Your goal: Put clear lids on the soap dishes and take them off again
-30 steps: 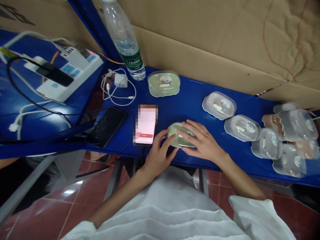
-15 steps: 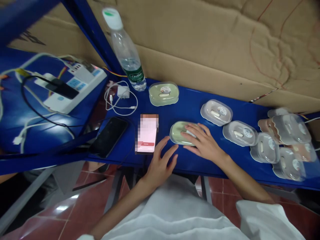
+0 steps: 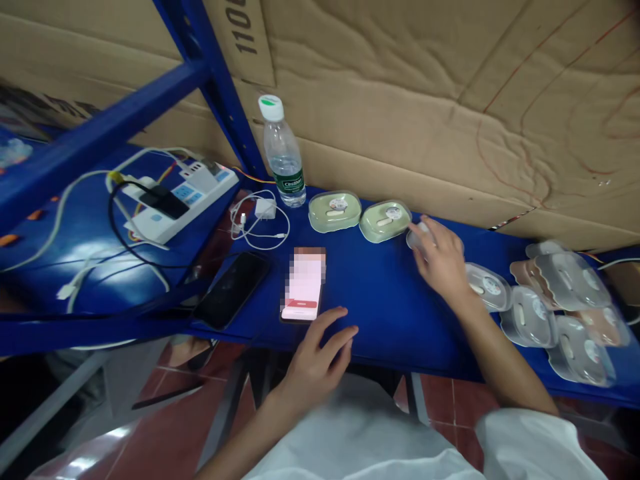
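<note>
My right hand (image 3: 443, 260) is over a small grey box with a clear lid (image 3: 419, 241), its fingers spread across it and partly hiding it. Whether they grip it is hard to see. Two green boxes with clear lids, one at the back left (image 3: 334, 212) and one beside it (image 3: 385, 221), each carry a round sticker and a pale oblong piece. Near the table's front edge, my left hand (image 3: 320, 357) hovers with fingers apart and nothing in them. Just beyond it lies a phone with a lit, partly blurred screen (image 3: 303, 287).
More lidded boxes (image 3: 529, 317), grey and brown, crowd the right end, some stacked. A dark phone (image 3: 231, 290), a charger with white cable (image 3: 265, 209) and a water bottle (image 3: 285, 163) stand left. A power strip (image 3: 175, 210) and blue frame (image 3: 125, 110) lie beyond; cardboard (image 3: 375, 127) backs the blue table.
The nearer green box has moved back, next to the other green box. My right hand has left it and gone right to the grey box. The camera view has shifted.
</note>
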The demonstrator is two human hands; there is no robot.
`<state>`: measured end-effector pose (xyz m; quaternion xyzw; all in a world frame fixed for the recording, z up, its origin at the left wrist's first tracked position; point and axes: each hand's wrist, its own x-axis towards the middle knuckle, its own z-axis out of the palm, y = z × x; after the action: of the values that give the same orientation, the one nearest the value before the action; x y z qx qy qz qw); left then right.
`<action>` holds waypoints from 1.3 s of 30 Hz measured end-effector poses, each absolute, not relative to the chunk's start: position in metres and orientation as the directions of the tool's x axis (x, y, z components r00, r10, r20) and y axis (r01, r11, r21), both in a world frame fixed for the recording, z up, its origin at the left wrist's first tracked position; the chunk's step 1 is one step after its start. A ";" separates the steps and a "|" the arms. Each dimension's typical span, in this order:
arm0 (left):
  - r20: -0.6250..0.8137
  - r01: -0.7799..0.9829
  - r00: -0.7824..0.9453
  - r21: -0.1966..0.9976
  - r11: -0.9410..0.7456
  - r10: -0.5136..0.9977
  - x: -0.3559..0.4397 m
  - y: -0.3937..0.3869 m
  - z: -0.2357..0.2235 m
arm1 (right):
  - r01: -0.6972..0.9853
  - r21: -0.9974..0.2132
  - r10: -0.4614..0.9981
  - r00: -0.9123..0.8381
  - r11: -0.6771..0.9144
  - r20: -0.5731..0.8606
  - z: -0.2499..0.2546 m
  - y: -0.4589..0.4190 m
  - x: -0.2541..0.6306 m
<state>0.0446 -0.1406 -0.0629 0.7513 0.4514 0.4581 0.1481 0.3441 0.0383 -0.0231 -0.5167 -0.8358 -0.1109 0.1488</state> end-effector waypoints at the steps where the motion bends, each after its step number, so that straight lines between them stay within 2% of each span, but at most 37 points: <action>1: 0.550 0.540 0.185 0.636 -0.552 0.814 0.044 -0.141 -0.062 | 0.916 0.039 0.842 -0.384 0.400 0.378 -0.023 0.031 0.359; 4: 0.536 0.525 0.206 0.645 -0.555 0.819 0.046 -0.140 -0.062 | 0.959 0.064 0.883 -0.278 0.275 0.378 -0.028 0.008 0.396; 6: 0.532 0.511 0.227 0.648 -0.564 0.816 0.051 -0.139 -0.062 | 0.963 0.061 0.905 -0.267 0.262 0.330 -0.035 -0.008 0.406; 12: 0.549 0.510 0.312 0.592 -0.624 0.775 0.057 -0.129 -0.053 | 0.905 -0.050 0.876 -0.394 0.423 0.277 -0.040 -0.045 0.388; 21: 0.481 0.627 0.325 0.535 -0.566 0.814 0.050 -0.101 -0.036 | 0.709 -0.217 0.739 -0.621 0.671 0.260 -0.027 -0.032 0.353; 25: 0.452 0.678 0.372 0.464 -0.570 0.811 0.049 -0.092 -0.039 | 0.641 -0.228 0.680 -0.690 0.733 0.249 -0.024 -0.050 0.344; 28: 0.444 0.757 0.343 0.391 -0.524 0.828 0.030 -0.056 -0.035 | 0.650 -0.205 0.682 -0.692 0.731 0.236 -0.025 -0.061 0.347; 33: 0.323 0.875 0.341 0.233 -0.423 0.883 0.005 0.040 -0.011 | 0.696 -0.131 0.703 -0.669 0.706 0.242 -0.027 -0.059 0.347; 36: 0.207 0.902 0.355 0.181 -0.393 0.912 0.008 0.083 -0.002 | 0.696 -0.174 0.715 -0.652 0.697 0.252 -0.028 -0.053 0.342; 39: 0.112 0.925 0.326 0.166 -0.341 0.939 0.013 0.106 -0.002 | 0.690 -0.278 0.744 -0.621 0.668 0.246 -0.030 -0.046 0.338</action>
<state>0.0135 0.1056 -0.0023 0.8134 0.5729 0.0942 0.0359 0.3383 -0.0458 -0.0298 -0.3999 -0.8969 0.0784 0.1718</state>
